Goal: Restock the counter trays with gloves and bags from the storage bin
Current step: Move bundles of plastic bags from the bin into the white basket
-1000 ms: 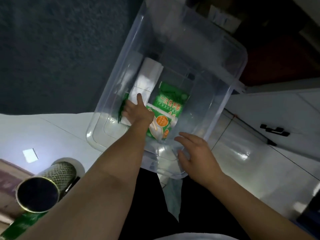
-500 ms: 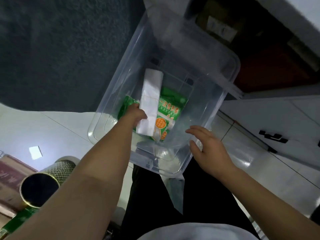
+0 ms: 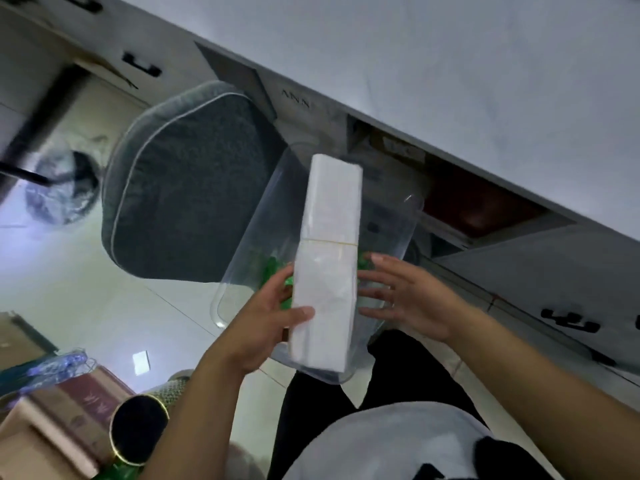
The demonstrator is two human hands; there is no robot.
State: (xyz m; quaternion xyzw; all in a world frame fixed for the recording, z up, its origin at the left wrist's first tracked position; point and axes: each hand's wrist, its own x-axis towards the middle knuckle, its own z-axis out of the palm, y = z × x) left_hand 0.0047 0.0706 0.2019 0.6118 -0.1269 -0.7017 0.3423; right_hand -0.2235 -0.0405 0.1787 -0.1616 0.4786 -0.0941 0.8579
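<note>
Long white bundle of folded plastic bags [image 3: 327,261], bound by a thin yellowish rubber band about midway, held upright-ish above the clear plastic storage bin [image 3: 249,244]; top end leans toward 12 o'clock. Left hand [image 3: 266,327] grips its lower part: thumb lies across the front face, fingers wrap behind the left edge and are mostly hidden by the bundle. Right hand [image 3: 412,299] at 3 o'clock of the bundle, fingers spread and loose, holding nothing; whether its fingertips touch the bundle's right edge cannot be told through the motion blur.

The bin sits on the light tiled floor [image 3: 69,292], its near wall at 6 o'clock partly covered by the bundle and the hands. Inside it, only scraps of green packaging [image 3: 273,268] show, peeking out at 9 o'clock and 3 o'clock of the bundle; print unreadable, rest hidden.

At 10 o'clock of the bin, a dark grey cushioned seat with pale piping [image 3: 180,188]. At 12 to 2 o'clock, a white counter edge [image 3: 450,81] runs diagonally; the recess beneath is dark, contents hard to make out. At 7 o'clock, a round tin with a gold rim and dark mouth [image 3: 138,433], cut into by the left forearm; beside it brownish boxes [image 3: 59,420], cut off by the frame edge. A blurred dark object [image 3: 65,188] at 9 o'clock, unidentifiable.
</note>
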